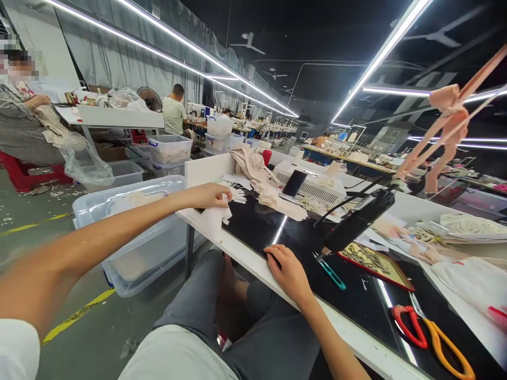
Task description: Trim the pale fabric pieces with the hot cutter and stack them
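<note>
At the left end of the black table top (pixel 253 224), my left hand (pixel 212 196) has its fingers pinched on a small white fabric piece (pixel 213 219) that hangs over the table's edge. My right hand (pixel 285 266) rests at the front edge, fingers curled down against the black surface; whether anything is under them is hidden. Beyond my hands lies a pile of cream fabric strips (pixel 277 198). To the right of my right hand are a teal thread snipper (pixel 331 273) and a black tool (pixel 356 221) hanging above the table.
Orange and red scissors (pixel 428 322) and a red-rimmed tray (pixel 380 264) of small parts lie on the right. A phone (pixel 294 183) leans behind the fabric. Peach bands (pixel 449 121) hang upper right. A clear bin (pixel 146 253) stands left. Two people are farther off.
</note>
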A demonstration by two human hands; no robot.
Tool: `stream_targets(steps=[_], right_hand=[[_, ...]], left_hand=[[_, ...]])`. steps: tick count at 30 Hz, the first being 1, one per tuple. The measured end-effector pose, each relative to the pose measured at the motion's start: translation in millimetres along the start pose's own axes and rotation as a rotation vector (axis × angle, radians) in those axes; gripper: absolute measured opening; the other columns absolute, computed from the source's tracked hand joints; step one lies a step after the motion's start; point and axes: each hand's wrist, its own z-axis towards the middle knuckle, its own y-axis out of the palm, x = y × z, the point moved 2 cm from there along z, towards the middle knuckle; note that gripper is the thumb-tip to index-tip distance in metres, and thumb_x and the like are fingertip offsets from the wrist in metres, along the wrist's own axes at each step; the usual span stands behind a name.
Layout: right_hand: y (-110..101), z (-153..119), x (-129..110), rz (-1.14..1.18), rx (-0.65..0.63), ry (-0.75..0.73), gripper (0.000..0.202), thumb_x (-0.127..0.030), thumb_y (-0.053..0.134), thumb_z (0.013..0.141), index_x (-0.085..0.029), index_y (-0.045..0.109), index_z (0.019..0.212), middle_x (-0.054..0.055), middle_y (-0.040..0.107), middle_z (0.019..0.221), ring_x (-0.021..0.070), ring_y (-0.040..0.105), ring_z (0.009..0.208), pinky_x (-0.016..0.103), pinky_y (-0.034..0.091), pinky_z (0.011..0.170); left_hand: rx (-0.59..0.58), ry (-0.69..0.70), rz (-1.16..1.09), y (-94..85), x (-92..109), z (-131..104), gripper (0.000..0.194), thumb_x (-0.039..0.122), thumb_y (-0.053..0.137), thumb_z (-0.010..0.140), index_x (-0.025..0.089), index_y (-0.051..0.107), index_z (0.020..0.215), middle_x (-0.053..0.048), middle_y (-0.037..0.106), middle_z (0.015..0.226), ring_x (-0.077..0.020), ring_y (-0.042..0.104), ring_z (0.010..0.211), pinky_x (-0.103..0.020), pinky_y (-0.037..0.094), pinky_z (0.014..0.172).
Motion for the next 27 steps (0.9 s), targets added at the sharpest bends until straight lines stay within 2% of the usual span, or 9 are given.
stream_targets(steps=[3,5,8,10,15,22,25,27], right_hand=[[-0.5,0.5,1.3,0.017,0.004,-0.005,0.024,-0.038,0.06,0.109,-0.019,0.073,0.115,0.008,0.075,0.115,0.023,0.072,0.11,0.048,0.06,0.101],[-1.0,0.9,2.4,0.028,0.002,-0.004,0.025,-0.039,0.061,0.108,-0.019,0.073,0.114,0.008,0.075,0.115,0.0229,0.072,0.11,0.048,0.059,0.101],[-1.9,1.3,3.9,0.042,-0.003,0.004,0.025,-0.04,0.062,0.107,-0.019,0.073,0.112,0.007,0.075,0.115,0.023,0.072,0.11,0.048,0.059,0.102],[-2.8,0.8,4.1,0.051,-0.003,0.014,0.025,-0.041,0.063,0.107,-0.019,0.073,0.111,0.007,0.075,0.115,0.023,0.072,0.11,0.048,0.059,0.102],[-4.9,-2.2,0.7,0.098,0.014,0.064,0.031,-0.047,0.061,0.107,-0.019,0.075,0.109,0.008,0.077,0.114,0.0232,0.073,0.108,0.048,0.058,0.101],[-14.1,-3.2,-8.2,0.325,0.045,0.254,0.052,-0.068,0.055,0.1,-0.023,0.08,0.109,0.012,0.08,0.111,0.029,0.074,0.104,0.041,0.06,0.094],[-16.0,-3.3,-12.1,0.489,0.032,0.374,0.065,-0.075,0.043,0.102,-0.023,0.08,0.118,0.011,0.081,0.114,0.0289,0.073,0.106,0.04,0.06,0.093],[-12.0,-2.3,-14.9,0.62,-0.008,0.459,0.076,-0.078,0.031,0.103,-0.023,0.082,0.115,0.01,0.082,0.106,0.0283,0.075,0.099,0.041,0.06,0.092]], left_hand=[[-0.025,0.016,-0.045,2.5,14.1,-0.9,0.034,0.037,0.067,0.09,0.022,0.074,0.119,0.002,0.071,0.089,-0.0114,0.057,0.058,-0.021,0.041,0.062],[-0.04,0.028,-0.08,5.4,21.4,-0.4,0.035,0.035,0.067,0.09,0.022,0.074,0.121,0.004,0.069,0.078,-0.0109,0.054,0.051,-0.022,0.041,0.061],[-0.042,0.058,-0.127,11.4,29.5,2.9,0.034,0.028,0.068,0.087,0.021,0.075,0.12,0.007,0.06,0.058,-0.0138,0.055,0.049,-0.023,0.041,0.062],[-0.034,0.091,-0.157,15.3,34.5,4.9,0.034,0.025,0.068,0.086,0.021,0.077,0.119,0.008,0.058,0.055,-0.0151,0.057,0.05,-0.024,0.042,0.063],[-0.008,0.216,-0.207,22.9,51.0,1.2,0.031,0.023,0.07,0.087,0.023,0.079,0.116,0.003,0.071,0.079,-0.0134,0.059,0.053,-0.025,0.044,0.065],[-0.017,0.399,-0.166,40.0,73.4,-5.6,0.03,0.022,0.074,0.091,0.03,0.081,0.119,0.002,0.076,0.087,-0.019,0.069,0.077,-0.025,0.044,0.073],[-0.03,0.452,-0.137,51.9,79.5,-0.8,0.029,0.025,0.075,0.096,0.033,0.08,0.123,0.001,0.079,0.094,-0.0214,0.072,0.085,-0.026,0.045,0.078],[-0.045,0.492,-0.111,60.5,82.6,4.5,0.028,0.027,0.074,0.098,0.033,0.08,0.124,-0.001,0.08,0.099,-0.0238,0.073,0.092,-0.027,0.047,0.082]])
